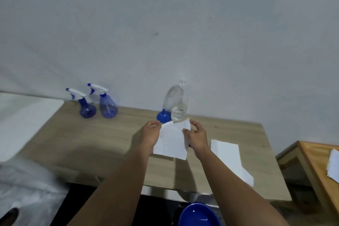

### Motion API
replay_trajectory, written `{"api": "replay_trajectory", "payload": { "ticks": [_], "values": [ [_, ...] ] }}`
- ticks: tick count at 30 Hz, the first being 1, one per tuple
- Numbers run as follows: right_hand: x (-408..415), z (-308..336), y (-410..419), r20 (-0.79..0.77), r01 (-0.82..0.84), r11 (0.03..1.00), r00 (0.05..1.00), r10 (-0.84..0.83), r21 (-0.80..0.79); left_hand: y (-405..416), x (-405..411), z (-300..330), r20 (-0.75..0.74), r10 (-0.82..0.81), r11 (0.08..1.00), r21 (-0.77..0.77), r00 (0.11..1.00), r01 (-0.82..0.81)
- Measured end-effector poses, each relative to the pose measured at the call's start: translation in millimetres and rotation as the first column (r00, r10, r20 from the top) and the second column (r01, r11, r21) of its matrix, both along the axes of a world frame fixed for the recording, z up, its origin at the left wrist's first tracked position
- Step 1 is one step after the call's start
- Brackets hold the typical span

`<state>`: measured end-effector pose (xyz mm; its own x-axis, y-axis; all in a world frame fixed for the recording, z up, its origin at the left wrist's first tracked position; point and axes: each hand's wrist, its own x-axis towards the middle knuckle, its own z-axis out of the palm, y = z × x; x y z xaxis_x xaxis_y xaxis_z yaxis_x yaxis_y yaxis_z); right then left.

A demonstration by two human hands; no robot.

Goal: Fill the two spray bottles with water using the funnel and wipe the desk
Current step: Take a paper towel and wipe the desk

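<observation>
I hold a white paper towel (171, 140) up above the desk (91, 141), my left hand (149, 134) pinching its upper left corner and my right hand (197, 136) gripping its right edge with curled fingers; the sheet hides part of both palms. Behind it stand the blue funnel (162, 116), mouth down, and a clear water bottle (177, 103) whose base the towel covers and whose cap blurs into the wall. The two blue spray bottles (98, 103) stand capped at the desk's far left edge, well apart from my hands. Another white paper sheet (229, 158) lies on the desk to my right. A blue bowl-like thing (199, 215) below the desk is cut off by the frame.
</observation>
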<state>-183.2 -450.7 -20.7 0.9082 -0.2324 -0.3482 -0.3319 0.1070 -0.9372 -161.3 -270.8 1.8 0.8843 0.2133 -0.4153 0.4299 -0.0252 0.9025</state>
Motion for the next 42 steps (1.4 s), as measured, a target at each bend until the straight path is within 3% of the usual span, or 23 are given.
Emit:
{"api": "replay_trajectory", "payload": {
  "ticks": [9, 13, 16, 23, 27, 31, 36, 42],
  "values": [
    [57, -11, 168, 0.057, -0.19, 0.97, 0.978, 0.201, -0.154, 174, 21, 2, -0.015, 0.173, 0.985, 0.027, 0.985, -0.173],
    [81, -7, 258, 0.083, -0.203, 0.957, 0.971, 0.224, -0.207, 264, 40, 1, -0.115, 0.063, 0.996, -0.06, 0.991, -0.07],
    [94, -11, 320, 0.08, -0.169, 0.962, 0.978, 0.19, -0.216, 329, 61, -7, -0.163, -0.084, 0.995, 0.043, 0.983, 0.092],
    [114, -38, 434, 0.034, -0.111, 0.952, 0.991, 0.126, -0.287, 441, 93, -37, -0.072, 0.001, 0.987, 0.161, 0.997, 0.011],
    [123, -55, 475, -0.006, -0.117, 0.946, 0.993, 0.121, -0.301, 482, 106, -49, -0.139, 0.015, 0.954, 0.299, 0.99, 0.028],
    [132, -78, 496, -0.05, -0.088, 0.937, 0.996, 0.076, -0.339, 511, 125, -84, -0.189, -0.037, 0.942, 0.321, 0.981, 0.097],
    [143, -112, 512, -0.119, -0.068, 0.933, 0.992, 0.028, -0.352, 530, 140, -112, -0.112, -0.084, 0.91, 0.396, 0.99, 0.122],
    [144, -120, 521, -0.089, -0.051, 0.9, 0.996, 0.014, -0.433, 541, 142, -133, -0.03, -0.129, 0.874, 0.469, 0.991, 0.128]
  ]
}}
